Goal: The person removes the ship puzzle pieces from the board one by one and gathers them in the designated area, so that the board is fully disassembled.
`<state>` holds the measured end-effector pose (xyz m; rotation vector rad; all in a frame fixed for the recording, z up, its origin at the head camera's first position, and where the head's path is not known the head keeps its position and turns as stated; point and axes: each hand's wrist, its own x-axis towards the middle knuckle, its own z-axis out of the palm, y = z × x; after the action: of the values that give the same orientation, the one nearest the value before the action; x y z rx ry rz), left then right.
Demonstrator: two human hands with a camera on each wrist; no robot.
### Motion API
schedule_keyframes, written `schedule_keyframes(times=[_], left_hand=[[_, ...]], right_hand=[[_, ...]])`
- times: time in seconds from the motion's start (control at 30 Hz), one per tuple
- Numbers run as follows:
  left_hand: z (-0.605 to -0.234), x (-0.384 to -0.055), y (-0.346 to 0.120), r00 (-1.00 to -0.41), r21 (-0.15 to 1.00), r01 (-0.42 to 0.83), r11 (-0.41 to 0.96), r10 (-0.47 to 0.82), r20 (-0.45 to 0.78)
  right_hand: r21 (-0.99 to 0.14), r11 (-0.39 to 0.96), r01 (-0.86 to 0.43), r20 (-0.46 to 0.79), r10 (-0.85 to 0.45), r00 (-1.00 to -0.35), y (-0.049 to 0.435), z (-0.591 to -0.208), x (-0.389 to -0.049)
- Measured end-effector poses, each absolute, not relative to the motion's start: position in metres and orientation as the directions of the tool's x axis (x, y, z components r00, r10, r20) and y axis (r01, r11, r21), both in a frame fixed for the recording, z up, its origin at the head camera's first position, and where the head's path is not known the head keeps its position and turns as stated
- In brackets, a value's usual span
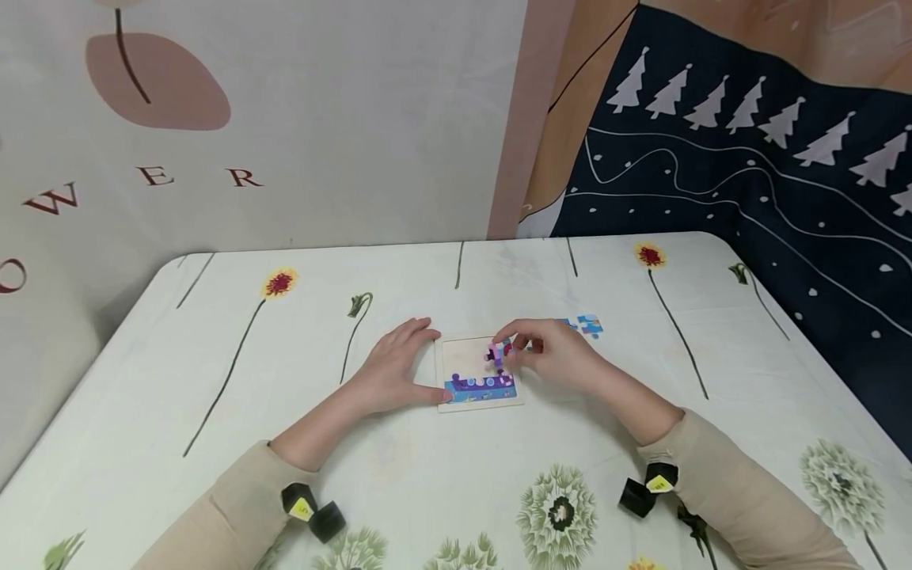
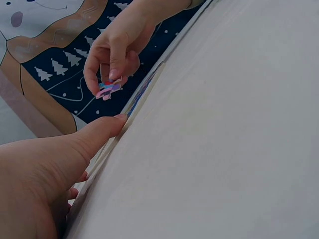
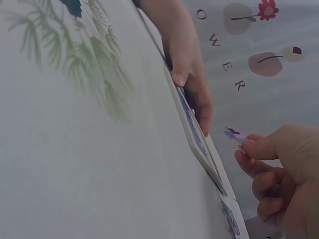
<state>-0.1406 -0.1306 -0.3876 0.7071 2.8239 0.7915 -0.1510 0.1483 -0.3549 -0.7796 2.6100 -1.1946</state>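
Observation:
A shallow wooden puzzle tray (image 1: 481,408) lies on the table, its lower part filled with joined blue and purple puzzle pieces (image 1: 481,388). My left hand (image 1: 392,364) steadies it from the left, the thumb on the near left corner and the fingers stretched along the far left side. Above the tray's right side, my right hand (image 1: 559,352) pinches a pink and purple puzzle piece (image 1: 496,356) between thumb and fingertips. In the left wrist view that puzzle piece (image 2: 108,89) hangs above the tray's surface. Bare wood shows across the tray's upper part.
Loose blue puzzle pieces (image 1: 590,324) lie just beyond the right hand, partly hidden by it. A white cloth with printed flowers (image 1: 563,511) covers the table. Behind stand a pale hanging cloth (image 1: 356,119) and a dark one with tree prints (image 1: 712,158).

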Motion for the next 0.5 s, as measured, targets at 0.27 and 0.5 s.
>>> schedule_keyframes(times=[0.27,0.5], left_hand=[[-0.388,-0.14,-0.131,-0.881,0.514,0.407,0.755,0.473,0.002],[-0.387,-0.14,-0.13,-0.88,0.517,0.406,0.753,0.475,0.0]], right_hand=[[-0.768,0.524,-0.37,0.092,-0.481,-0.872,0.162,-0.352,-0.145],[-0.802,0.525,-0.286,0.056,-0.409,-0.911,0.184,-0.35,-0.141]])
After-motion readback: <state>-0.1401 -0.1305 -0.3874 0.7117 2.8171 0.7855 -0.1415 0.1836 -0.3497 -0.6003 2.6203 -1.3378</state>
